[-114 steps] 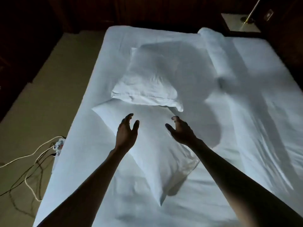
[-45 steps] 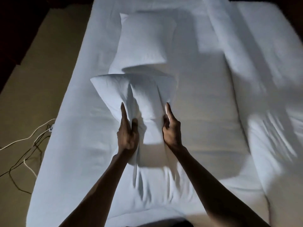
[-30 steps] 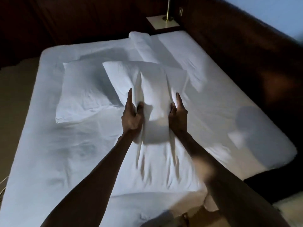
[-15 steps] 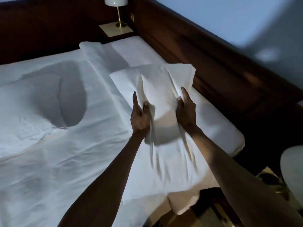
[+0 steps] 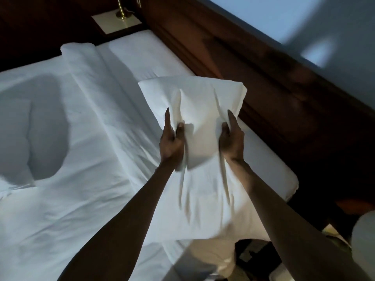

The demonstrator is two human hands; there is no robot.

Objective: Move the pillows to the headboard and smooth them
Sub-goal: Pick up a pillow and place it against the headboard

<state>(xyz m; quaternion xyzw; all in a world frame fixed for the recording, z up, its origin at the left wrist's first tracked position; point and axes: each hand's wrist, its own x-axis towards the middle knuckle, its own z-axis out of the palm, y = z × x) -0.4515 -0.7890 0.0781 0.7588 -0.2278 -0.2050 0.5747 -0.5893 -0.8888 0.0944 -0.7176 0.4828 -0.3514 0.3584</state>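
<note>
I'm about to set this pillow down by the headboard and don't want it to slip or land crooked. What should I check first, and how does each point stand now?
1. Left hand gripping the pillow: ok, cloth bunched in it.
2. Right hand gripping: ok, same.
3. Pillow clear of the bed: ok, lifted, lower end hanging.
4. Landing spot along the headboard: ok, bare sheet there.
5. Pillow square to the headboard: not ok, it is tilted.
6. Pillow smooth: not ok, deep creases run from both grips.
</note>
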